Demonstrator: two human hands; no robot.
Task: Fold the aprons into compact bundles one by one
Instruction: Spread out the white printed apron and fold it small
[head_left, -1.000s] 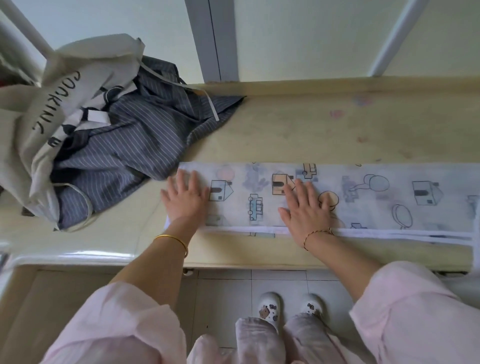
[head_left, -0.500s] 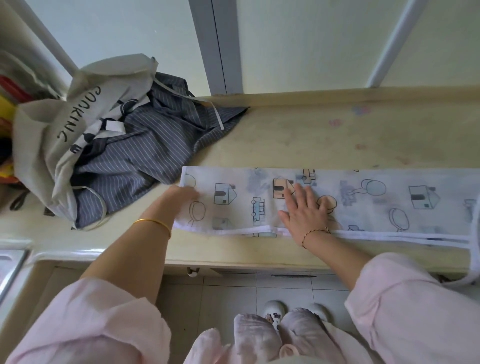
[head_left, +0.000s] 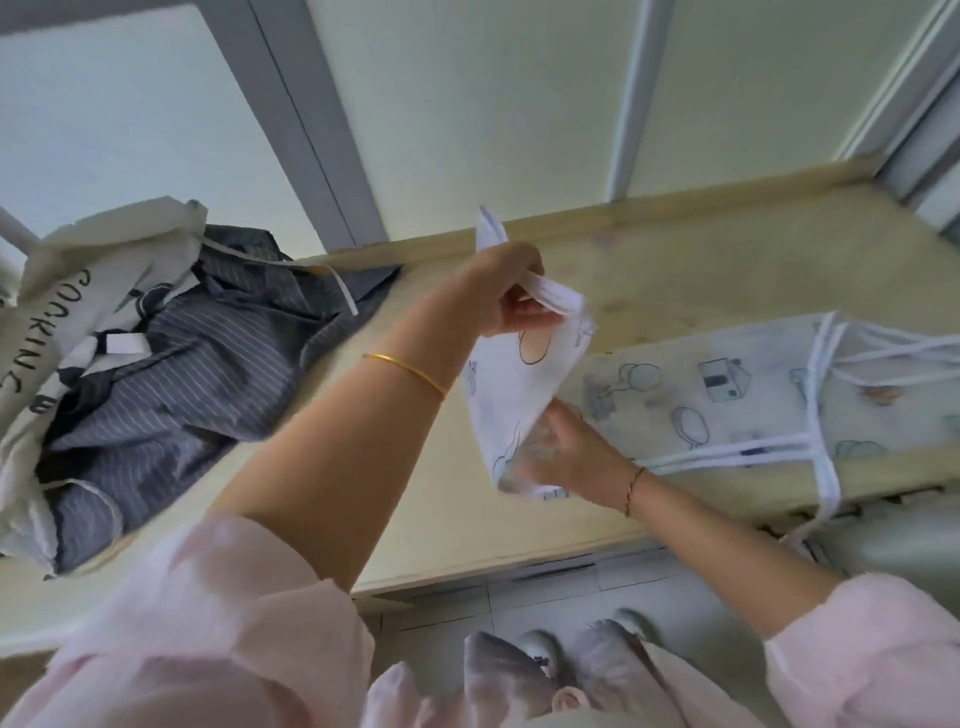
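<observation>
Fold in progress on the printed apron (head_left: 727, 395), lying as a long strip on the counter (head_left: 675, 270). Left hand (head_left: 498, 296) pinching the lifted end; right hand (head_left: 566, 452) flat beneath, pressing the strip. Best carried rightward, edges matched, ties (head_left: 826, 467) tucked inside, crease smoothed firmly.

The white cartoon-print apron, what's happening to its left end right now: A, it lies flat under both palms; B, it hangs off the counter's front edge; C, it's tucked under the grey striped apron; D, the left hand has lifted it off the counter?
D: the left hand grips the raised end of the white cartoon-print apron above the pale wooden counter, while the right hand touches the fabric lower down.
</observation>
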